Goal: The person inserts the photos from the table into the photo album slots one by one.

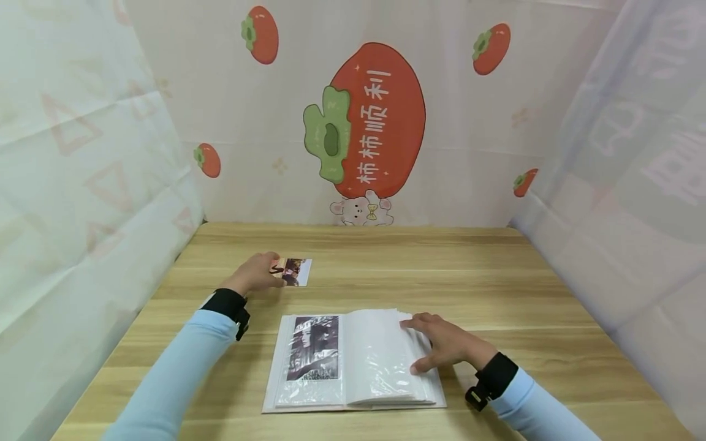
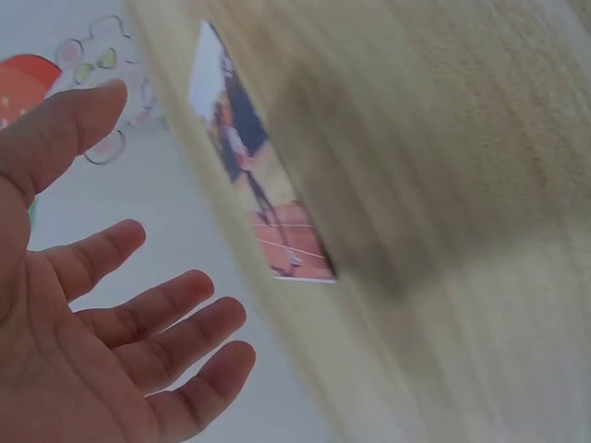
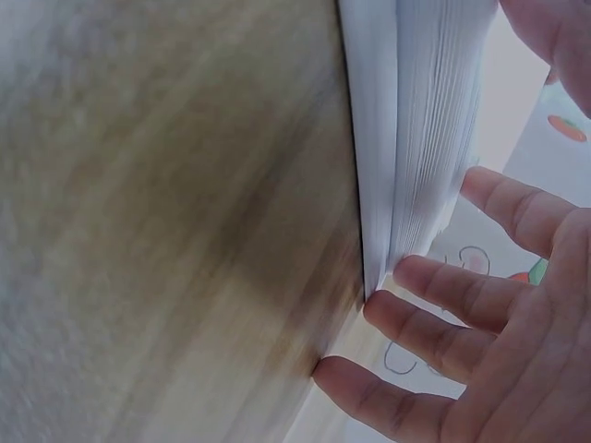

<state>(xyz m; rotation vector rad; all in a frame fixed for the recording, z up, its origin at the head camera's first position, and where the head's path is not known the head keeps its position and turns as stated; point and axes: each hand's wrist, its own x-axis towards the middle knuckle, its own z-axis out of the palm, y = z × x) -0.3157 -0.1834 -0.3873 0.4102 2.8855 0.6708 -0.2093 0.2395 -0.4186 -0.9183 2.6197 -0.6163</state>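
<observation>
My left hand (image 1: 255, 274) reaches over a colour photo (image 1: 295, 271) lying at the left of the table. In the left wrist view, the fingers (image 2: 180, 355) are spread and loosely bent, apart from the photo (image 2: 259, 180); nothing is held. An opened photo album (image 1: 375, 349) lies near the front, with a dark portrait photo (image 1: 313, 348) in its left sleeve and a blank white page on the right. Spread along the album's right edge is my right hand (image 1: 449, 341). The right wrist view shows its fingertips (image 3: 416, 268) right at the stacked pages (image 3: 434, 120), uncurled.
The wood-grain table (image 1: 419, 269) is bordered by a printed back curtain (image 1: 452, 184) and side curtains (image 1: 83, 202). Persimmon drawings cover the back one. Each wrist wears a black strap (image 1: 225, 306) with a small device.
</observation>
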